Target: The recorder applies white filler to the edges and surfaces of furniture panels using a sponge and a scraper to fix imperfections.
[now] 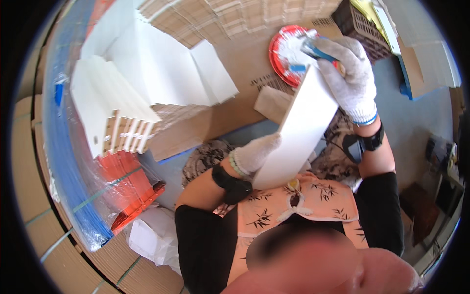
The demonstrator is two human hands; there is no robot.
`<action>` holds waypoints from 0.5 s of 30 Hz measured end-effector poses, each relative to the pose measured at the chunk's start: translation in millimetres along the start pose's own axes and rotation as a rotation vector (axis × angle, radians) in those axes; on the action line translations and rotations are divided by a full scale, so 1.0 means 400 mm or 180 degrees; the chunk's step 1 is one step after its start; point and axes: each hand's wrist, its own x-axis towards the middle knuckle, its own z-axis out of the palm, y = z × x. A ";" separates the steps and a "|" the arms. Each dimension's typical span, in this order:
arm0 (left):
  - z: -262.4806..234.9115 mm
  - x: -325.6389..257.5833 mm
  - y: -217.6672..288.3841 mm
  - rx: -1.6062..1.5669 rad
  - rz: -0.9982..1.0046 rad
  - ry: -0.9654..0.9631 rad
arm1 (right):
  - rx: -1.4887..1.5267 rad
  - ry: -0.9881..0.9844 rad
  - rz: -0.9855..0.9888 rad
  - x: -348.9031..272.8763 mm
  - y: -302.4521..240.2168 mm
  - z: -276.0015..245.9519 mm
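Note:
My left hand (257, 153), in a pale knitted glove, is closed on the near left edge of a long white panel (297, 130). The panel stands tilted in front of my lap, its far end close to my right fingers. My right hand (350, 73), gloved too, is closed around a putty knife (320, 51) with a bluish handle. Its blade reaches over a round red dish (273, 58) smeared with white paste (293, 46). A small blue piece (297, 67) lies in the paste. Whether my right fingers touch the panel I cannot tell.
At the left, white panels (115, 83) stand stacked beside plastic-wrapped blue and orange-red sheets (122, 179). A beige block (272, 104) lies near the dish on flat cardboard (230, 63). A brown crate (364, 32) stands at the far right. Cardboard stacks (36, 196) line the left.

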 end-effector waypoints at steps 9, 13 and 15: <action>-0.031 0.001 -0.016 -0.0062 -0.0114 -0.0463 | 0.0296 -0.0049 0.0191 -0.024 -0.031 0.007; -0.017 0.006 -0.012 0.0185 -0.0080 -0.0280 | 0.0103 0.0602 0.0783 -0.022 0.036 0.015; -0.011 0.003 -0.005 0.0135 -0.0135 -0.0232 | 0.0674 0.0748 0.1330 -0.040 0.067 0.025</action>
